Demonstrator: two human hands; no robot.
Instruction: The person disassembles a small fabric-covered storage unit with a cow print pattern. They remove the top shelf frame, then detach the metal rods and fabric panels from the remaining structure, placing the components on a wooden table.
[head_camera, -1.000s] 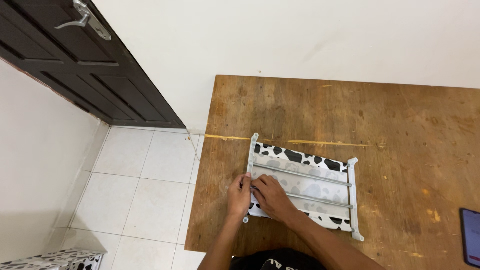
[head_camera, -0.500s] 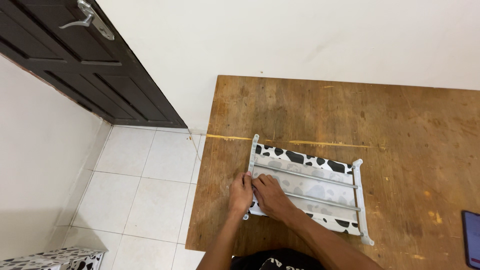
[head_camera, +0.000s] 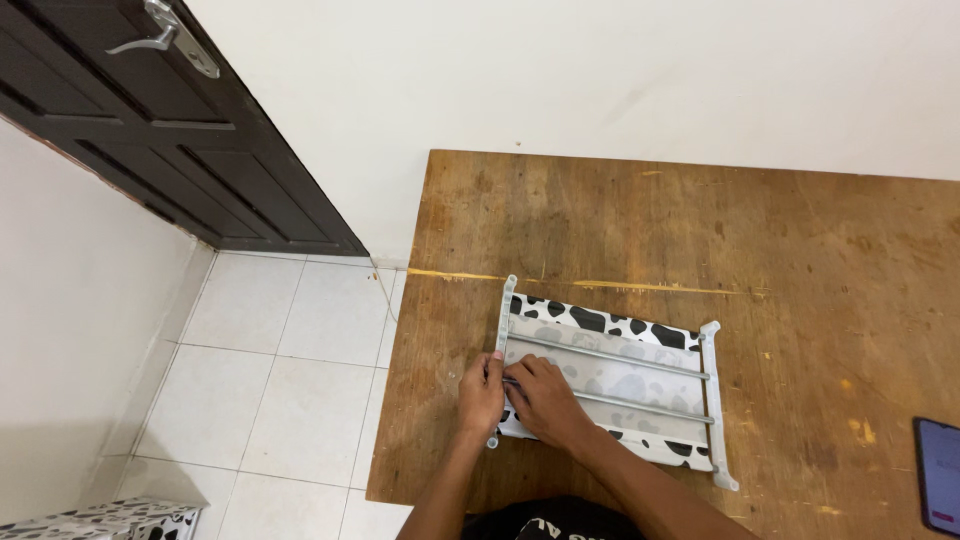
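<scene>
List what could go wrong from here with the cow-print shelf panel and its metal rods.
Both hands, left hand and right hand, pinch the near grey metal rod at the white plastic side rail; it might slip and nip a finger. The black-and-white cow-print shelf panel lies near the worn wooden table edge and could slide off.

head cam | steep downward | near table | single view

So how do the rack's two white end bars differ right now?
The left end bar is gripped near its lower end by the left hand, with the right hand beside it; the right end bar lies untouched. The left bar sits nearer the table edge. Both are white and joined by metal rods.
</scene>
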